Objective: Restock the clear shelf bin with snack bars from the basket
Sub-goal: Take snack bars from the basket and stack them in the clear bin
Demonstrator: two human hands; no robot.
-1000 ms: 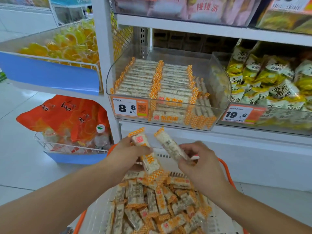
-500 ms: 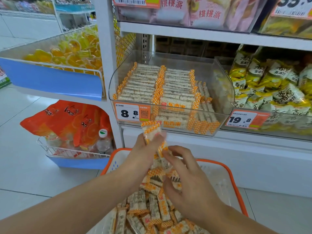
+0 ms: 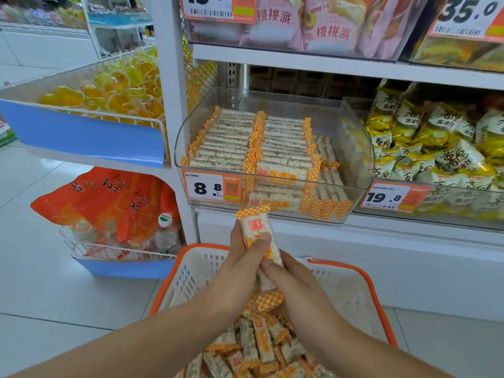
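Mid-restock, frame ctr: left hand [image 3: 240, 271] & right hand [image 3: 297, 293] pinch a stack of snack bars [image 3: 259, 236] above the basket [image 3: 191, 271]. Clear bin [image 3: 354, 148], above, approx. half full; basket still loaded w/ bars.

White shelf [image 3: 327, 230]; clear bin [image 3: 357, 148] directly on it

The basket [image 3: 379, 301] stands below and before the clear bin [image 3: 272, 208]; bars [image 3: 261, 347] lie in both.
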